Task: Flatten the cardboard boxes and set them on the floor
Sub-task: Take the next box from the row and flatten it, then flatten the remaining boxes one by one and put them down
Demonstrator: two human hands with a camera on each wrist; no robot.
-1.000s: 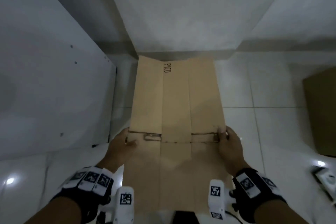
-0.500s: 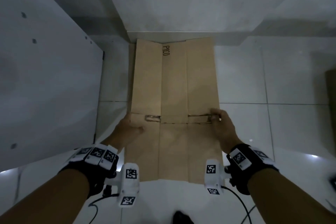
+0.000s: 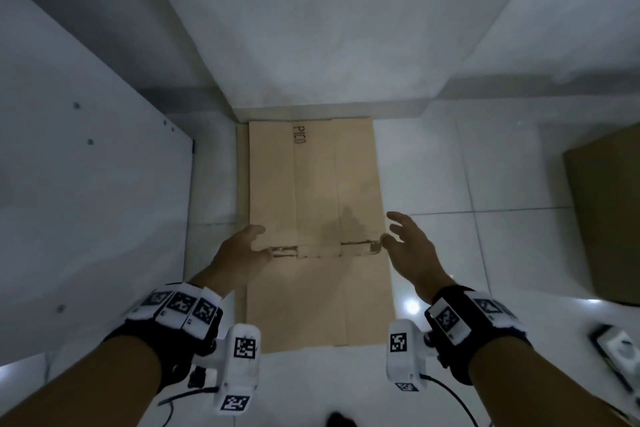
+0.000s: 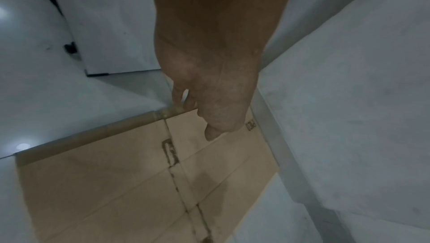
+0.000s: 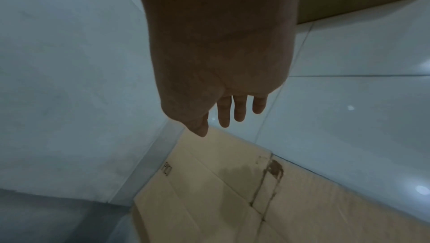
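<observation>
A flattened brown cardboard box point(image 3: 315, 191) printed "PICO" lies flat on the white tile floor point(image 3: 433, 177), its far end against the wall base. The same box shows in the left wrist view point(image 4: 111, 182) and in the right wrist view point(image 5: 209, 191). My left hand point(image 3: 242, 250) hovers over the box's left edge with relaxed fingers, holding nothing. Over the right edge, my right hand point(image 3: 405, 243) is spread with straight fingers point(image 5: 224, 112), clear of the cardboard.
A white panel point(image 3: 86, 191) stands along the left. Another brown cardboard box point(image 3: 606, 218) sits at the right edge. A white device point(image 3: 620, 354) lies on the floor at the lower right. Cables trail from the wrist cameras.
Both hands gripped the box's side edges and lowered it; now the box lies flat on the floor and both hands have let go and lifted off.
</observation>
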